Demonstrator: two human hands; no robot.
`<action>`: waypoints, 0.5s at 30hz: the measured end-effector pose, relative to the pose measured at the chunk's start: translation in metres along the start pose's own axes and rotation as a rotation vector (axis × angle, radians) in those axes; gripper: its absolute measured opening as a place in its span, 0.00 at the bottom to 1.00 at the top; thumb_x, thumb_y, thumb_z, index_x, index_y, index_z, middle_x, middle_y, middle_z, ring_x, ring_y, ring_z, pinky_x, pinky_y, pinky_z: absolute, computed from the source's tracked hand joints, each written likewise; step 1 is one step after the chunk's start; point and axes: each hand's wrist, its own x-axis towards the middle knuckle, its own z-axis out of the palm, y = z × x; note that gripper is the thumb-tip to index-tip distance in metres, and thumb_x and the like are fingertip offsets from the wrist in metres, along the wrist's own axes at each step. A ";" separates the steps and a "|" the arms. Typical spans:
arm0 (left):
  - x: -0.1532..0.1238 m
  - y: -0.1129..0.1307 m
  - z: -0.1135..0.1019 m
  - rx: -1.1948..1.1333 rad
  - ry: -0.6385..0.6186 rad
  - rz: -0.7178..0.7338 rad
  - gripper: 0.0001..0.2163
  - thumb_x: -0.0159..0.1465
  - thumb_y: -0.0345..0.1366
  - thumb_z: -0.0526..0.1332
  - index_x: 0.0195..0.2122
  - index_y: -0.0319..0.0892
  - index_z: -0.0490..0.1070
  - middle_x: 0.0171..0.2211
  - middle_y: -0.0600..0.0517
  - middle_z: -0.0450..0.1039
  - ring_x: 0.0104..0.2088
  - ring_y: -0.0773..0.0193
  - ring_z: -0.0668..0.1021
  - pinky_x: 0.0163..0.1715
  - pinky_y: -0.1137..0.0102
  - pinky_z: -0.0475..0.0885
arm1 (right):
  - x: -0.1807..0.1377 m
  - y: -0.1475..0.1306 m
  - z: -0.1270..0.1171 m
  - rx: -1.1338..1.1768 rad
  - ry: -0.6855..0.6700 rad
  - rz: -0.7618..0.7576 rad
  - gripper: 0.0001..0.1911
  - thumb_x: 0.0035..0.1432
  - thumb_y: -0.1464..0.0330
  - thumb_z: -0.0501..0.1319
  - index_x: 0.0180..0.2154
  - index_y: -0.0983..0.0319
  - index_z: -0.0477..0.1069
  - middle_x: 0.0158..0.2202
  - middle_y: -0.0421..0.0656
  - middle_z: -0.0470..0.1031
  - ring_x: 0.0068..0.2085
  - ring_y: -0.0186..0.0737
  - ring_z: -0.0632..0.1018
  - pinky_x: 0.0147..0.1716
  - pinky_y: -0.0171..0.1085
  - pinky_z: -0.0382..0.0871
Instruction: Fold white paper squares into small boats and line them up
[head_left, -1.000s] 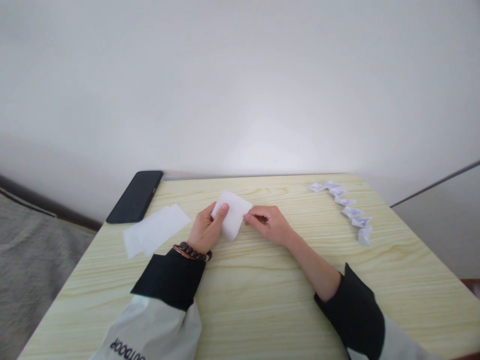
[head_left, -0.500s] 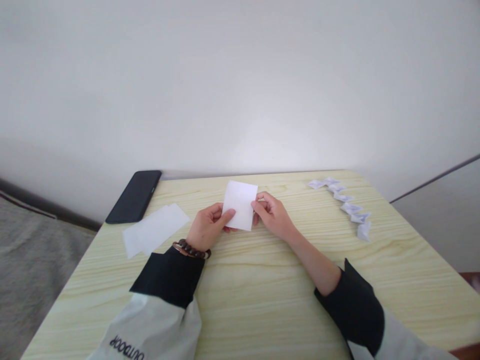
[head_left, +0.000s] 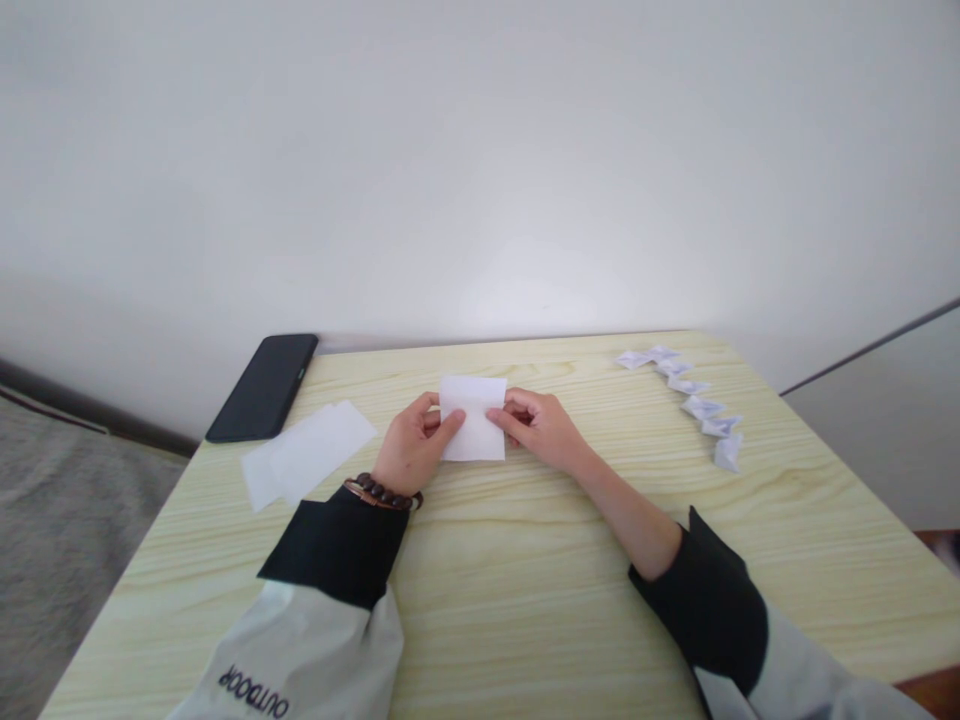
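Observation:
A small white square of paper (head_left: pixel 472 425) is held upright just above the light wooden table (head_left: pixel 525 600), near its middle. My left hand (head_left: pixel 409 452) pinches the paper's left edge, thumb in front and fingers behind. My right hand (head_left: pixel 541 430) pinches its right edge the same way. A bead bracelet (head_left: pixel 381 493) circles my left wrist.
Two flat white paper sheets (head_left: pixel 307 453) lie to the left of my hands. A black phone (head_left: pixel 264 386) rests at the table's far left corner. Several small folded paper pieces (head_left: pixel 694 400) form a row at the far right. A plain wall stands behind the table.
The paper has turned from tilted to square and come down toward the table. Both hands have shifted their pinch to its side edges and moved closer together.

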 end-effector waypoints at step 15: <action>0.017 0.005 -0.007 -0.012 -0.081 -0.060 0.23 0.48 0.47 0.68 0.39 0.39 0.66 0.22 0.54 0.76 0.24 0.64 0.77 0.24 0.72 0.71 | 0.015 0.010 -0.001 0.228 0.117 0.039 0.11 0.54 0.61 0.60 0.34 0.62 0.69 0.20 0.35 0.68 0.17 0.29 0.68 0.14 0.28 0.62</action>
